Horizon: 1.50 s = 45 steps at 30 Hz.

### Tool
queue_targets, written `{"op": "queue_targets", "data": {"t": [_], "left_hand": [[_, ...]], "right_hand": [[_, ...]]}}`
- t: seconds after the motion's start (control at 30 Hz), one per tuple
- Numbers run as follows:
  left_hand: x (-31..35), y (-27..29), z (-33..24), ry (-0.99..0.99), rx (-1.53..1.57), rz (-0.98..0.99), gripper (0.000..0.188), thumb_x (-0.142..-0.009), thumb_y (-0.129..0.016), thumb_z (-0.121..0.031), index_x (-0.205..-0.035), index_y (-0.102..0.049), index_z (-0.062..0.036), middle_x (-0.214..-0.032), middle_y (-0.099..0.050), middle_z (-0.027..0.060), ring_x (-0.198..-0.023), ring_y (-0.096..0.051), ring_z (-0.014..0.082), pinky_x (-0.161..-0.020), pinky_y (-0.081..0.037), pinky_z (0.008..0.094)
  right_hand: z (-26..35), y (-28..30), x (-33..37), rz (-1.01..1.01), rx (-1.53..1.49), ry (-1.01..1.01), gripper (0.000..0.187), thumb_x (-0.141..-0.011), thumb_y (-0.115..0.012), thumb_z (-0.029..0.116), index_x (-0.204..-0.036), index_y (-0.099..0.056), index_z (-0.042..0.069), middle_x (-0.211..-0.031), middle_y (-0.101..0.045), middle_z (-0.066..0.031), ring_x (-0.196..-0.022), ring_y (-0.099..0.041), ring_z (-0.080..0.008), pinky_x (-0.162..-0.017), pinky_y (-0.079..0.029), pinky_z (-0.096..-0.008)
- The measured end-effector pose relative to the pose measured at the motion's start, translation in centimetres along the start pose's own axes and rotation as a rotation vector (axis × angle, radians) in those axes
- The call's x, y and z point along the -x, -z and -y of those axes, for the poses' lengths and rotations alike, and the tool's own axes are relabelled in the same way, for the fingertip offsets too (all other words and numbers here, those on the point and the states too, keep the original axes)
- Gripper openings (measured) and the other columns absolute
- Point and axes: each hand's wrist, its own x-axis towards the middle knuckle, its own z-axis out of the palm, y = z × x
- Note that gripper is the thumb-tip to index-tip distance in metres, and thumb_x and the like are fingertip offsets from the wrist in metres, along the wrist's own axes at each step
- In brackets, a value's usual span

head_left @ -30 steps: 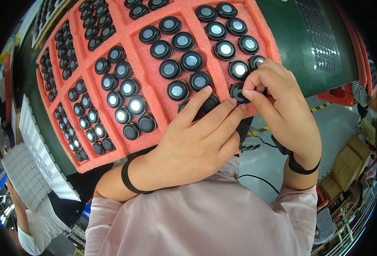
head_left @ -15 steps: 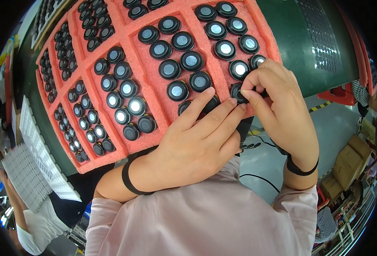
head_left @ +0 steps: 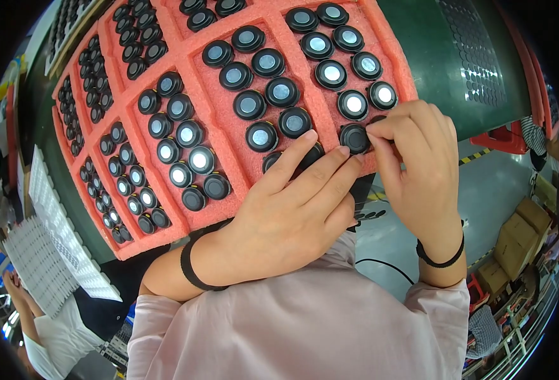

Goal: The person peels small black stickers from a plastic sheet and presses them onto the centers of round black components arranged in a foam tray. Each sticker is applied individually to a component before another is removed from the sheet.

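A pink foam tray (head_left: pixel 412 73) holds rows of round black parts, most with a shiny silver disc in the middle, such as this black part (head_left: pixel 354 105). My left hand (head_left: pixel 292 209) lies over the tray's near edge, fingers stretched out and apart, covering some parts. Its fingertips reach a round black part with a dark top (head_left: pixel 355 138) in the near right compartment. Just right of that part is my right hand (head_left: pixel 419 152), thumb and forefinger pinched together. Whatever is between them, if anything, is hidden. Another dark part is mostly covered by the right fingers.
Under the tray is a green table (head_left: pixel 431 63), with a sheet of small round discs (head_left: pixel 472 50) on it at the far right. White ridged trays (head_left: pixel 70 228) stand at left, near another person's arm (head_left: pixel 23 297). Cardboard boxes (head_left: pixel 517 244) sit at right.
My right hand has drawn slightly right and back, uncovering the dark-topped part and the silver disc beyond it. My left hand stays almost still.
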Motion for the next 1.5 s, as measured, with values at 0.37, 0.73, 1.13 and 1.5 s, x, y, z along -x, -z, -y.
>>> {"op": "queue_targets", "data": {"t": [0.37,0.73,1.13,1.5], "left_hand": [[-0.1,-0.1,0.2,0.009,0.001,-0.029,0.028,-0.077,-0.076,-0.028,-0.090,-0.067,-0.0059,-0.131,-0.067,0.0131,-0.126,-0.062,0.0292,-0.117,-0.038,0.0554],[1.2,2.1,0.2,0.179,0.412,-0.010,0.034,-0.080,-0.084,-0.016,-0.107,-0.070,0.0000,-0.109,-0.067,0.0153,-0.105,-0.068,0.0301,-0.088,-0.057,0.0389],[2.6,2.9,-1.4,0.261,0.589,-0.127,0.033,-0.084,-0.086,-0.015,-0.108,-0.070,0.0010,-0.095,-0.072,0.0119,-0.086,-0.072,0.0251,-0.069,-0.058,0.0346],[2.8,1.6,-4.0,-0.009,0.241,-0.415,0.040,-0.078,-0.088,-0.023,-0.103,-0.069,0.0013,-0.088,-0.072,0.0107,-0.071,-0.070,0.0261,-0.060,-0.056,0.0343]], "right_hand": [[-0.4,0.0,1.0,0.065,-0.046,0.111,0.035,-0.080,-0.070,-0.001,-0.113,-0.077,0.008,-0.098,-0.062,-0.0051,-0.084,-0.058,-0.0249,-0.074,-0.043,-0.0376],[0.5,3.1,4.7,0.151,-0.375,0.058,0.035,-0.082,-0.083,0.016,-0.112,-0.073,0.000,-0.106,-0.067,-0.0126,-0.092,-0.063,-0.0285,-0.079,-0.048,-0.0380],[2.4,3.0,6.3,-0.033,-0.471,-0.118,0.036,-0.075,-0.087,0.015,-0.107,-0.072,0.007,-0.102,-0.070,-0.0067,-0.095,-0.064,-0.0278,-0.084,-0.046,-0.0418],[4.8,4.6,4.8,0.042,-0.430,0.173,0.022,-0.078,-0.084,0.015,-0.091,-0.068,0.009,-0.089,-0.066,-0.0037,-0.086,-0.059,-0.0255,-0.084,-0.041,-0.0391]]}}
